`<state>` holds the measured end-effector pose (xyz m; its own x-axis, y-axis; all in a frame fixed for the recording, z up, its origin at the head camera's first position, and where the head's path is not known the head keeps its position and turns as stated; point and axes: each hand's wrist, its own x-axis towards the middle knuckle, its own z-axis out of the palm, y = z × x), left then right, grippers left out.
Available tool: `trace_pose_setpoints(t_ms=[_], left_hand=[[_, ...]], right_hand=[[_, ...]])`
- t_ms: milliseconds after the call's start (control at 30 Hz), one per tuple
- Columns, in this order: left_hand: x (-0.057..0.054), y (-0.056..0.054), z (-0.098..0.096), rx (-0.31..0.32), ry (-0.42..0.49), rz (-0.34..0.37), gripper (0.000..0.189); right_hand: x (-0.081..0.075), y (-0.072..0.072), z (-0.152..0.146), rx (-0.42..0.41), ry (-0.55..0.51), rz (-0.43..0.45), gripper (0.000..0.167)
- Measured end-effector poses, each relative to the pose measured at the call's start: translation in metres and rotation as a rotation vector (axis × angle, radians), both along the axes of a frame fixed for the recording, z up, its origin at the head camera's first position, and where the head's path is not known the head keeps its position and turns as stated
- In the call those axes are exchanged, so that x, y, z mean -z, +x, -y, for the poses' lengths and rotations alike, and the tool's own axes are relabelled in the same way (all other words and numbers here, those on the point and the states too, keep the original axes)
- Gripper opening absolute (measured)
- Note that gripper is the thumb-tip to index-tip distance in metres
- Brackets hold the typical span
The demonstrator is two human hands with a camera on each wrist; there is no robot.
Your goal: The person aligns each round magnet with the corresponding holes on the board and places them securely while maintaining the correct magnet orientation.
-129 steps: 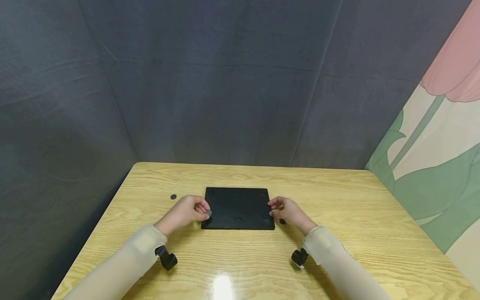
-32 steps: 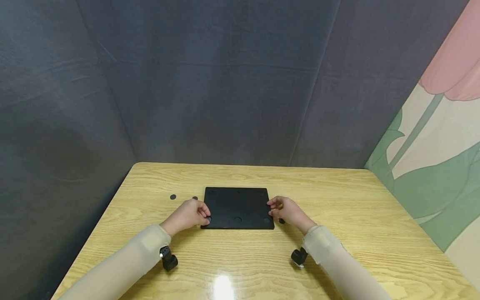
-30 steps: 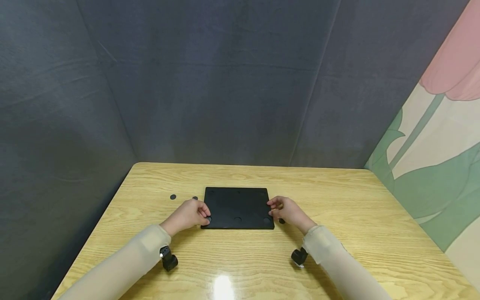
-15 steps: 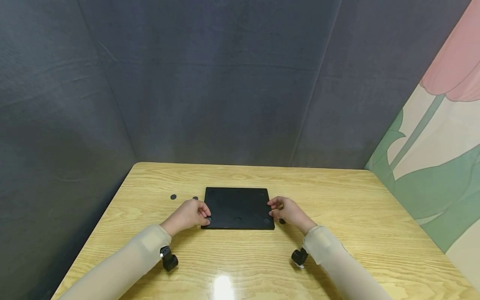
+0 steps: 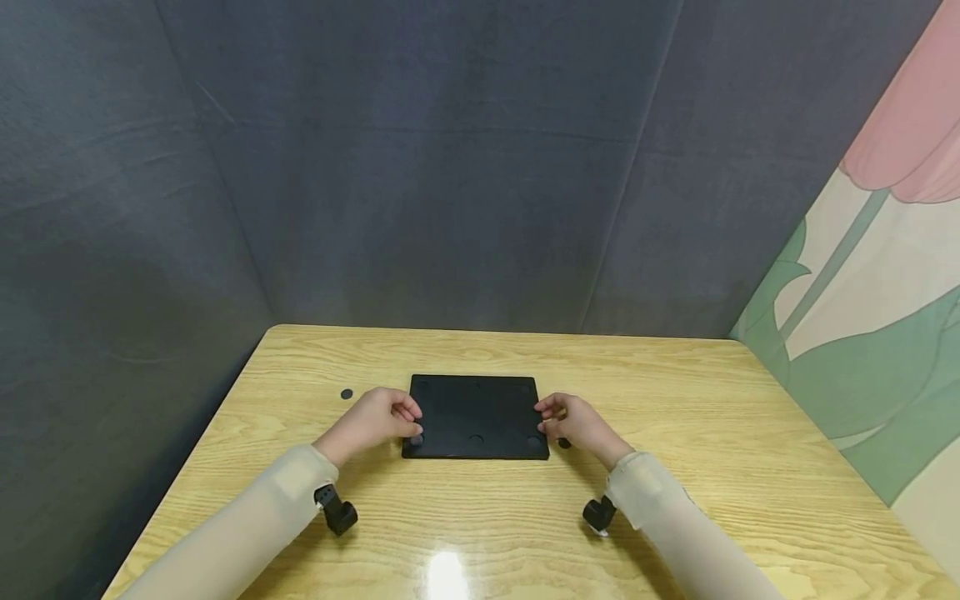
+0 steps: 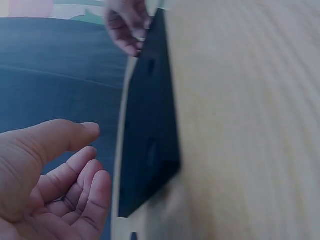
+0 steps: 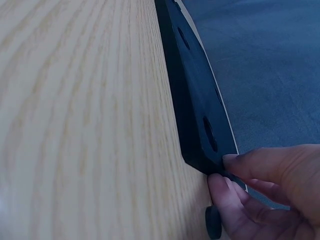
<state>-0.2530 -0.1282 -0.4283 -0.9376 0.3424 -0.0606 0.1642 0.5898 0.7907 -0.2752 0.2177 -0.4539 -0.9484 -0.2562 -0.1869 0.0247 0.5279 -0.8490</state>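
Observation:
A black rectangular board [image 5: 480,412] with round recesses lies on the wooden table. My left hand [image 5: 378,423] hovers by the board's left edge, thumb and fingers apart; the left wrist view shows nothing in its loosely curled fingers [image 6: 97,200]. Below its fingertips, a dark round disc [image 5: 417,441] sits at the front-left corner recess. At the right edge my right hand [image 5: 573,423] holds the board, its thumb [image 7: 237,162] on the top face and a finger against the side. A small dark disc [image 7: 213,222] is right beside those fingers.
Another dark disc [image 5: 347,393] lies on the table [image 5: 675,467] to the left of the board. A dark grey curtain [image 5: 450,183] hangs behind the table's far edge, and a wall with painted flowers [image 5: 885,350] rises at the right.
My left hand brought a disc down to the board's front-left recess, stayed there, then let go and rose slightly. It now covers one table disc seen earlier. My right hand stayed put.

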Motion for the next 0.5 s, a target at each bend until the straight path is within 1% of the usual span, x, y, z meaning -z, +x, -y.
trace_pose_setpoints(t_ms=[67,167,300,367,500], left_hand=[[-0.005,-0.002,0.002,0.001,0.013,-0.029,0.018],[-0.012,-0.005,0.005,-0.025,0.029,-0.051,0.022],[-0.020,-0.009,0.010,-0.069,0.065,-0.050,0.023],[-0.023,-0.012,0.014,-0.080,0.078,-0.053,0.026],[-0.029,-0.016,0.023,-0.117,0.086,-0.048,0.030]], right_hand=[[0.000,0.000,0.000,0.003,0.002,0.001,0.032],[0.000,0.000,0.000,0.006,0.004,-0.001,0.032],[0.000,0.000,0.000,0.001,0.006,-0.005,0.032],[0.000,0.000,0.000,-0.001,0.007,-0.007,0.032],[-0.001,0.001,0.001,0.001,0.006,-0.005,0.032]])
